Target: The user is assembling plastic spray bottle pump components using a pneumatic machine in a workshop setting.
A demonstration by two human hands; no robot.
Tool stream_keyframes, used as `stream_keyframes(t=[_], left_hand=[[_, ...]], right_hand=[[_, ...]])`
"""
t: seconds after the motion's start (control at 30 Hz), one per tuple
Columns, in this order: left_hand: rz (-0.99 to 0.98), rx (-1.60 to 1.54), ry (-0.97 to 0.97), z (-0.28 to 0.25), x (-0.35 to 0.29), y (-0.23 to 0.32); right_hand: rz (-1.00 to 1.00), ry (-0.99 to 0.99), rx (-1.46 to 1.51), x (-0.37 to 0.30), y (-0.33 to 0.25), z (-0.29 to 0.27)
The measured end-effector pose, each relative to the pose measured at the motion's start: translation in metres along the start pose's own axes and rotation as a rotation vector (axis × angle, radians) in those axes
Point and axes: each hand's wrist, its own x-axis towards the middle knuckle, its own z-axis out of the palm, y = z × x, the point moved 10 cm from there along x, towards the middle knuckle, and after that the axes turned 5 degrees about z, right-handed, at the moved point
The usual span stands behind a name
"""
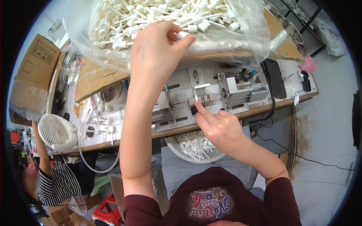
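My left hand [156,47] is raised over the near edge of a plastic-lined heap of white caps and stems [151,17]. Thumb and fingers pinch a white plastic cap [183,35], partly hidden by them. Lower down, my right hand [222,130] is at a metal clamping fixture [205,98] on the bench. Its index finger points forward, the tip at a thin white stem [195,94] standing in the fixture; the other fingers are partly bent, and nothing shows in that hand. Close beyond the fingertip is a white bar [202,86].
Metal cylinder blocks [241,90] flank the fixture. A white basket of stemmed parts [181,150] sits below the bench edge. Left are a small fan [56,132], loose white parts [102,122] and a cardboard box [36,64]. A dark phone-like slab [277,79] lies right. Another person's striped sleeve [56,182] shows lower left.
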Motion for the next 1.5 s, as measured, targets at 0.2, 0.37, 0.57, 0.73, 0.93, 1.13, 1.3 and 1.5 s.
stream_keyframes(t=[0.2,0.37,0.57,0.73,0.93,1.13,1.3,1.5], left_hand=[[0.149,-0.228,0.101,-0.046,-0.060,0.035],[0.182,-0.117,0.072,-0.045,-0.123,0.044],[0.231,0.022,-0.086,0.013,-0.171,0.054],[0.213,0.093,-0.099,0.035,-0.181,0.048],[0.226,0.139,-0.125,0.044,-0.174,0.046],[0.207,0.142,-0.139,0.045,-0.173,0.043],[0.222,0.141,-0.164,0.046,-0.172,0.043],[0.199,-0.053,0.070,0.005,-0.158,0.052]], right_hand=[[0.027,-0.140,0.266,0.019,0.020,-0.015],[0.150,0.349,0.307,0.090,0.078,-0.091],[0.260,0.085,-0.149,0.192,0.127,-0.050],[0.272,-0.176,-0.255,0.204,0.125,-0.022],[0.175,-0.167,-0.211,0.186,0.139,-0.023],[0.202,0.101,0.232,0.165,0.147,-0.072],[0.519,0.174,0.959,0.139,0.191,-0.071],[0.505,0.184,1.410,0.086,0.144,-0.067]])
